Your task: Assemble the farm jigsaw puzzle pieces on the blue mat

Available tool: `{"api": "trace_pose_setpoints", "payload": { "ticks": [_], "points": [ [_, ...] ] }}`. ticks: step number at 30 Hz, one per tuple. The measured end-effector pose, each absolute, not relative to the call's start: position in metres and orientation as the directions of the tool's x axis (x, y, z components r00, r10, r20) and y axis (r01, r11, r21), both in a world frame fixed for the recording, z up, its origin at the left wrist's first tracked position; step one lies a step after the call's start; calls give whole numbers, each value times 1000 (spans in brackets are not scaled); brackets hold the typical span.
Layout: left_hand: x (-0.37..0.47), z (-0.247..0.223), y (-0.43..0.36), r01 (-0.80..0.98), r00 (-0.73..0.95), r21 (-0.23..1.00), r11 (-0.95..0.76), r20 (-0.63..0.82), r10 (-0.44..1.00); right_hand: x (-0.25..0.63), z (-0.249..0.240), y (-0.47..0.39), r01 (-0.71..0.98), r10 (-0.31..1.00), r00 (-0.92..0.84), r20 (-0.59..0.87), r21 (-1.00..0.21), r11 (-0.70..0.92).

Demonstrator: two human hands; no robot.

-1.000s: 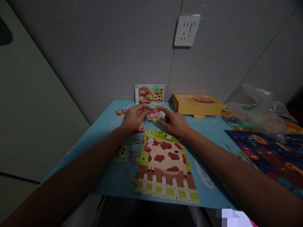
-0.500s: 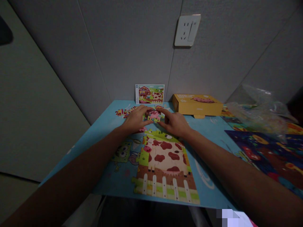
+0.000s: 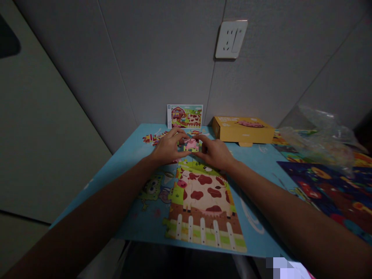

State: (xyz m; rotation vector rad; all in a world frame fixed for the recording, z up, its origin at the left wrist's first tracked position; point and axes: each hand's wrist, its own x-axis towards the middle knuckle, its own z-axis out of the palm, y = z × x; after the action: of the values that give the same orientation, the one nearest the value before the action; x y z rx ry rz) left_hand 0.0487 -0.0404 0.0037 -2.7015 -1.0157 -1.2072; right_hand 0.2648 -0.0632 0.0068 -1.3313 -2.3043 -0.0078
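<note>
Between my two hands, above the far part of the blue table, is a puzzle piece (image 3: 191, 145) with a pink pig pattern and green edges. My left hand (image 3: 170, 147) grips its left side with thumb and fingers. On the other side my right hand (image 3: 214, 152) pinches its right edge. Nearer to me lies a joined section of jigsaw puzzle (image 3: 203, 193) showing a spotted cow and a white fence. Loose puzzle pieces (image 3: 151, 138) sit in a heap beyond my left hand, partly covered by it.
A picture card (image 3: 186, 116) of a farm leans on the wall at the back. Right of it stands a yellow box (image 3: 245, 130). Clear plastic wrapping (image 3: 322, 139) and a dark blue picture sheet (image 3: 328, 190) lie at the right. A socket (image 3: 231, 39) is on the wall.
The held piece appears slightly more upright between my fingers, its lower edge now level. Both hands keep their grip, and the rest of the view shifts only slightly.
</note>
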Motion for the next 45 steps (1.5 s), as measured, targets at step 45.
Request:
{"api": "trace_pose_setpoints", "payload": {
  "ticks": [45],
  "points": [
    [38, -1, -28, 947, 7, 291, -135, 402, 916, 278, 2, -48, 985, 971, -143, 193, -67, 158]
  ]
}}
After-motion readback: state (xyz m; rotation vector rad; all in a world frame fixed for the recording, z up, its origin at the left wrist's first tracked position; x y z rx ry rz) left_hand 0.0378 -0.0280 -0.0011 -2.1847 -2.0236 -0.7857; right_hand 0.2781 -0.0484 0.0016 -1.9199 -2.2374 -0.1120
